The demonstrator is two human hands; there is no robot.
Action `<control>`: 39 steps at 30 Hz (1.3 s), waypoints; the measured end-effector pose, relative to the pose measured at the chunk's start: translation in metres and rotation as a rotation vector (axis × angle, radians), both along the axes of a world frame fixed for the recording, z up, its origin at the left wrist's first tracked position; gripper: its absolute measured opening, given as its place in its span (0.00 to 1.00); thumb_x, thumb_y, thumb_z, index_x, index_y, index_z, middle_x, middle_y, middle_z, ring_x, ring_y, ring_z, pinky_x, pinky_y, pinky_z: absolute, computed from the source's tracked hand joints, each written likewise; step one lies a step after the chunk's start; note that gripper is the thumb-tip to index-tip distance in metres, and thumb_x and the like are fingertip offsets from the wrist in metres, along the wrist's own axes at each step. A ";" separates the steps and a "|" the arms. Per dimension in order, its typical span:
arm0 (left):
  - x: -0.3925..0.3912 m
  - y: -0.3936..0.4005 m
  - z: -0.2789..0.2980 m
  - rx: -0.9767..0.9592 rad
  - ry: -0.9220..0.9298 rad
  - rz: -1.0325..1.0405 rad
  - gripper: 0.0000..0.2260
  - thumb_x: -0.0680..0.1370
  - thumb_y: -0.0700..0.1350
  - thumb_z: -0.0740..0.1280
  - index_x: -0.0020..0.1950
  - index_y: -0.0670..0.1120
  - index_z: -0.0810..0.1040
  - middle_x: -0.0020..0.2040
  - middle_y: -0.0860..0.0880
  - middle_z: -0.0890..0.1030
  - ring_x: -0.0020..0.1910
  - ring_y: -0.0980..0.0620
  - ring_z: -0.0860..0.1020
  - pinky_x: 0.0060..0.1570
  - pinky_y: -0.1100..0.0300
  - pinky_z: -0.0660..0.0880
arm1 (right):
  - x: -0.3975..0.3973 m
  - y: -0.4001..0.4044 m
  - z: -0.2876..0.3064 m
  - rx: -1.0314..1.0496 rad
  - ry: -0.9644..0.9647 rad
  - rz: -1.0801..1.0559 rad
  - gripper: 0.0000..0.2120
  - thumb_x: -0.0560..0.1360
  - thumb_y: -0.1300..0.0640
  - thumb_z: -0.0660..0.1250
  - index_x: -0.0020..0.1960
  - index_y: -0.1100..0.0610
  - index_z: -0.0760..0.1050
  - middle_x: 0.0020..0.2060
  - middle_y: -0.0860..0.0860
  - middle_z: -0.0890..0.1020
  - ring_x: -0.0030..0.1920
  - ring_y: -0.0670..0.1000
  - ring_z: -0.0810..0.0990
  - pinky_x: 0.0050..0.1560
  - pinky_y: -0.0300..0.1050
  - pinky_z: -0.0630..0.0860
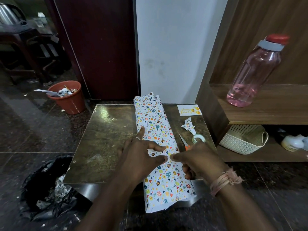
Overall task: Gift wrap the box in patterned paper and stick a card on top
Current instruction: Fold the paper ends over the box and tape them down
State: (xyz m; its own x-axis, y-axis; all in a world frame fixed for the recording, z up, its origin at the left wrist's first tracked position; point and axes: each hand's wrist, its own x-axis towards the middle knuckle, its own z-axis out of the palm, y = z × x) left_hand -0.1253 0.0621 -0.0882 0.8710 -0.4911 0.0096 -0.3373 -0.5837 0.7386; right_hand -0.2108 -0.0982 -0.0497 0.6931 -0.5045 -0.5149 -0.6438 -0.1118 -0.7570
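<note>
Two thumbs meet tip to tip on the top of the patterned paper (160,147), pressing down along what looks like its seam. The left hand (141,155) has its index finger stretched straight along the left edge of the wrapped bundle, a ring on one finger, its thumb and another fingertip pushed against the paper; nothing is gripped. The right hand (198,161) presses with its thumb while the other fingers curl down beside the bundle's right side; whether they grasp the paper there I cannot tell. A pinkish thread is tied round the right wrist. The box itself is hidden inside the paper, which lies as a long bundle from the far edge of the small table (103,139) to past its near edge, loose ends open at both ends. To the right of the bundle lie orange-handled scissors (184,142), a tape roll (198,138) just beside them, a crumpled paper scrap (189,125) and, farther off, the birthday card (189,110). On the floor to the left stand an orange bin (68,97) and, nearer, a black bag (48,185). A pink bottle (255,70) stands on the wooden shelf at right, with a white basket (243,139) below.
</note>
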 end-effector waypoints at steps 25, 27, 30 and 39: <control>0.004 -0.004 -0.003 -0.364 0.341 0.249 0.22 0.79 0.52 0.72 0.71 0.58 0.71 0.59 0.63 0.80 0.56 0.62 0.81 0.60 0.53 0.79 | 0.014 -0.007 -0.018 -0.073 -0.275 0.014 0.09 0.72 0.54 0.78 0.42 0.58 0.80 0.35 0.48 0.85 0.33 0.43 0.81 0.40 0.46 0.79; 0.006 -0.002 -0.002 -0.326 0.295 0.269 0.28 0.79 0.55 0.71 0.77 0.55 0.66 0.61 0.60 0.78 0.57 0.61 0.79 0.58 0.56 0.78 | 0.014 -0.005 -0.018 -0.058 -0.307 0.012 0.10 0.72 0.55 0.78 0.39 0.59 0.79 0.31 0.47 0.83 0.30 0.41 0.78 0.39 0.46 0.78; 0.005 0.000 -0.001 -0.282 0.241 0.324 0.29 0.79 0.59 0.69 0.78 0.54 0.65 0.61 0.55 0.82 0.56 0.57 0.81 0.58 0.52 0.79 | 0.014 -0.002 -0.018 -0.070 -0.326 0.048 0.06 0.72 0.57 0.78 0.41 0.57 0.82 0.33 0.45 0.85 0.32 0.39 0.80 0.38 0.36 0.73; 0.002 0.005 -0.005 0.010 0.026 0.361 0.33 0.77 0.64 0.65 0.79 0.55 0.60 0.69 0.44 0.71 0.67 0.44 0.72 0.64 0.47 0.74 | 0.016 -0.029 -0.024 -0.092 -0.327 -0.137 0.09 0.77 0.65 0.68 0.40 0.55 0.80 0.37 0.54 0.86 0.35 0.51 0.81 0.37 0.49 0.78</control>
